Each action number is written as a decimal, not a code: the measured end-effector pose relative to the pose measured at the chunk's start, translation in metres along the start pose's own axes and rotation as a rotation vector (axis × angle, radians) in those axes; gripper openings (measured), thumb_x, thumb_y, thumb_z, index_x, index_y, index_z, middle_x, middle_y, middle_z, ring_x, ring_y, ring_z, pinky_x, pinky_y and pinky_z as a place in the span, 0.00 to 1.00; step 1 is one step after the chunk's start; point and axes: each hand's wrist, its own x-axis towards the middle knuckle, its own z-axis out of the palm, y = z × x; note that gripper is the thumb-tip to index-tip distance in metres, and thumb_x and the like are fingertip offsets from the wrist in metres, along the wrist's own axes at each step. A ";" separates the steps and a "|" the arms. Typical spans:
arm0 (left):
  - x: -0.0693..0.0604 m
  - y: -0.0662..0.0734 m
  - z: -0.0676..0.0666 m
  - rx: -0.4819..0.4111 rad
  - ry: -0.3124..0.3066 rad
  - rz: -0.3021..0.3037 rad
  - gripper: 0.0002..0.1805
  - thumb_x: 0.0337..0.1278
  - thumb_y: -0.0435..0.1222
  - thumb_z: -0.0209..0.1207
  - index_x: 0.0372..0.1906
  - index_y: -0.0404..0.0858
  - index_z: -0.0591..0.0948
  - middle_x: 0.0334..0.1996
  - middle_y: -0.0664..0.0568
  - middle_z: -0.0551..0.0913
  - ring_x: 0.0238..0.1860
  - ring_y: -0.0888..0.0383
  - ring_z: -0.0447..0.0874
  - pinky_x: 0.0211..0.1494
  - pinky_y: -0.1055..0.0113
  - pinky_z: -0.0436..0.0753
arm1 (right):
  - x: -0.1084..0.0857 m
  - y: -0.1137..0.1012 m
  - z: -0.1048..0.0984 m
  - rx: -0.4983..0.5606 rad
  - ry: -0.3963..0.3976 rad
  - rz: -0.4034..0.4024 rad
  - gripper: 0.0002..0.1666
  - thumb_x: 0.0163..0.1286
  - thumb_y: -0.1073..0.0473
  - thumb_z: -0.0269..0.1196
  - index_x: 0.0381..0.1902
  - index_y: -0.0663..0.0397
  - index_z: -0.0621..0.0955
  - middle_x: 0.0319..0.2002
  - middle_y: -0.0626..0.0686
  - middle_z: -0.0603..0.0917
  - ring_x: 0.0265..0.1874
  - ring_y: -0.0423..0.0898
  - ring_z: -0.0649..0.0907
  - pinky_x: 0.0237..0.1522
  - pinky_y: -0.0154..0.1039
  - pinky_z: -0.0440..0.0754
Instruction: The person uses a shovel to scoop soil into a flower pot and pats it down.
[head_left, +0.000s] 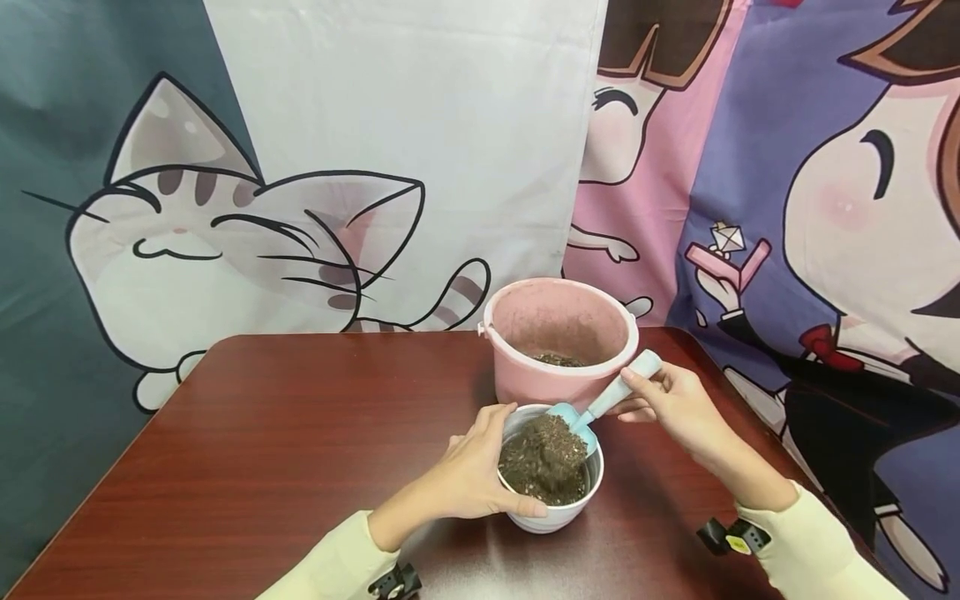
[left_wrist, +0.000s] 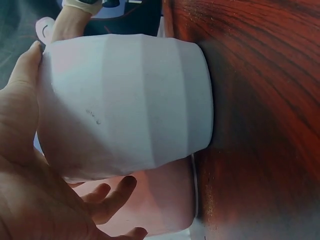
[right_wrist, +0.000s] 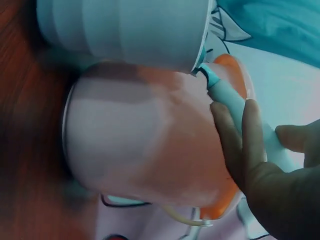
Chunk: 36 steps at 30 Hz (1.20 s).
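Note:
A white ridged flowerpot with dark soil in it stands near the table's front edge. My left hand holds it from the left, thumb along the near rim and fingers at the far side. With my right hand I grip the pale handle of a light blue trowel from the right. The trowel's blade is inside the pot's mouth, with a heap of soil on and against it. In the right wrist view, the trowel handle lies between thumb and fingers; the pot wall hides most of the blade.
Directly behind the pot stands a larger pink bucket with some soil at its bottom. Both rest on a reddish-brown wooden table. A cartoon-printed cloth hangs behind the table.

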 end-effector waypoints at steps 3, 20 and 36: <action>0.000 0.000 0.000 0.012 0.001 0.002 0.70 0.26 0.66 0.75 0.76 0.39 0.56 0.70 0.48 0.61 0.63 0.47 0.71 0.53 0.48 0.67 | -0.002 -0.003 0.004 -0.074 0.016 -0.100 0.17 0.77 0.61 0.56 0.45 0.76 0.73 0.31 0.54 0.89 0.30 0.51 0.89 0.33 0.48 0.85; 0.002 0.000 0.000 0.041 -0.001 -0.002 0.68 0.27 0.67 0.74 0.74 0.39 0.58 0.68 0.47 0.63 0.62 0.50 0.71 0.49 0.51 0.67 | -0.014 -0.017 0.019 -0.332 0.034 -0.307 0.13 0.73 0.64 0.61 0.49 0.68 0.76 0.34 0.62 0.87 0.25 0.43 0.87 0.22 0.44 0.84; 0.000 0.001 0.000 0.037 -0.006 -0.003 0.68 0.28 0.68 0.73 0.75 0.39 0.56 0.68 0.47 0.63 0.63 0.48 0.71 0.48 0.54 0.65 | -0.014 -0.034 0.012 -0.315 0.074 -0.319 0.12 0.74 0.64 0.59 0.49 0.69 0.76 0.35 0.62 0.87 0.26 0.43 0.88 0.21 0.46 0.83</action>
